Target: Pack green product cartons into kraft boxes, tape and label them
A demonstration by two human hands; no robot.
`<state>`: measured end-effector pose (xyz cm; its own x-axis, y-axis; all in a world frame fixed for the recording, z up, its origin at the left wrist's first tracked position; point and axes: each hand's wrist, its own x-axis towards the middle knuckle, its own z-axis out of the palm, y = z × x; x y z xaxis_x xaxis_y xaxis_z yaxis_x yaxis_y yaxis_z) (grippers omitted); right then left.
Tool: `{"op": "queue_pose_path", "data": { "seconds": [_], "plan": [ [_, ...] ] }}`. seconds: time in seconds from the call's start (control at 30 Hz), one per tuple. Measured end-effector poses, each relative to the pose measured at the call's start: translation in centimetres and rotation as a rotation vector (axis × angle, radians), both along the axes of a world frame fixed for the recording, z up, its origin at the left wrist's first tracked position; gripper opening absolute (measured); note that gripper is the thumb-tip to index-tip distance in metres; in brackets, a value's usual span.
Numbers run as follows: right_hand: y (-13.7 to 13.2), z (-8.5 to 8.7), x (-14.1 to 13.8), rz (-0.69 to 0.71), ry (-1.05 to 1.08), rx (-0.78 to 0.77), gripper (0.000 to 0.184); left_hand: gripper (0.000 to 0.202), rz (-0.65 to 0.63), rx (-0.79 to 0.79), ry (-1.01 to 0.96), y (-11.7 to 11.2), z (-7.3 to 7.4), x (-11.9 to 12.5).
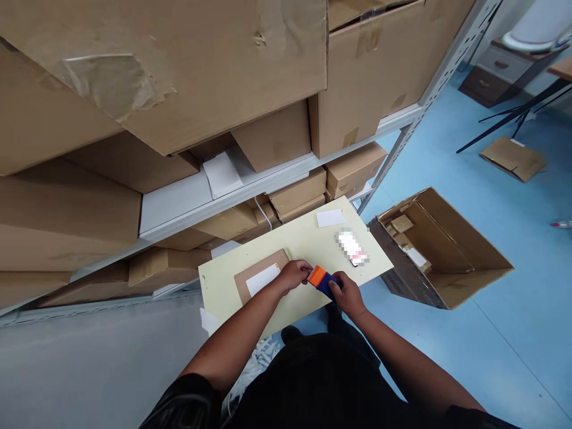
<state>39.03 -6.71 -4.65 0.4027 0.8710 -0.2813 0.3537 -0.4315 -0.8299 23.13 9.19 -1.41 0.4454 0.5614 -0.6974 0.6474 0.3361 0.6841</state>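
Note:
My right hand (349, 294) is closed around the dark blue end of a small flat orange-and-blue item (322, 280), thumb on top; I cannot make out its kind. The orange end faces my left hand (294, 276). Its fingers are pinched together right at that end, and what they hold, if anything, is too small to tell. Below both hands lies a pale yellow board (308, 247). Partly behind my left forearm, a brown cardboard piece (243, 283) rests on it with a white label (263, 279) on top.
A white slip (330, 218) and a blurred-out phone-like item (351, 245) lie at the board's far right. On the floor to the right stands an open carton (451, 250) with small boxes inside. Shelves with large cartons (214, 65) rise ahead. Flattened cardboard (513, 158) lies farther off.

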Motion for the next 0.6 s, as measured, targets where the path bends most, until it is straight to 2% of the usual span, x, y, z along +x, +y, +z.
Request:
{"op": "queue_pose_path", "data": {
  "seconds": [0.13,0.23,0.33,0.43,0.6],
  "plan": [
    [1.0,-0.5,-0.4,-0.027,-0.01,-0.064,0.037,0.015,-0.243,0.281,0.15,2.5,0.4,1.6],
    [0.2,-1.7,-0.4,-0.122,0.025,-0.115,0.04,0.016,-0.283,0.373,0.192,5.3,0.2,2.9],
    [-1.6,-3.5,-0.5,-0.217,0.149,-0.197,0.043,0.009,-0.35,0.404,0.245,7.4,-0.9,3.8],
    [-2.3,-5.5,-1.6,-0.24,0.282,-0.299,0.047,0.011,-0.445,0.392,0.298,7.9,-2.6,4.4],
    [-0.9,-7.6,-4.6,-0.224,0.555,-0.403,0.042,0.031,-0.567,0.429,0.372,7.1,-4.7,4.6]
  ]
}}
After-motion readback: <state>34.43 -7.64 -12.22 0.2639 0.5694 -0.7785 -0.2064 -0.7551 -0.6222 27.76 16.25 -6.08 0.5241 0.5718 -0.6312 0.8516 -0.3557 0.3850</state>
